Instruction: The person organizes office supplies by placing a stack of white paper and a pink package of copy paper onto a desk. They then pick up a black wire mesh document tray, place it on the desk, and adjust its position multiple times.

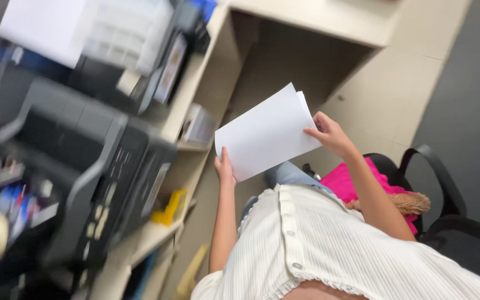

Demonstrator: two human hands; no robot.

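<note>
Right of the printer (84, 166), both hands, left (225, 168) and right (329, 133), fingers closed, pinch the paper (265, 133); squaring the sheets seems due.

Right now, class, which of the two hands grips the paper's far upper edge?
The right hand, pinching the white paper sheets there; the left hand supports the lower edge.

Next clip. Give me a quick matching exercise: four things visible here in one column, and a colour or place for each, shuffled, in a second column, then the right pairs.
Things:
1. sheets of paper
2. printer
3. cloth
4. office chair

Descriptions:
A. bright pink, on the lap
B. black, at the person's right side
C. white, held between left hand and right hand
D. dark grey, on the shelf unit to the left

Pairs: 1-C, 2-D, 3-A, 4-B
</note>
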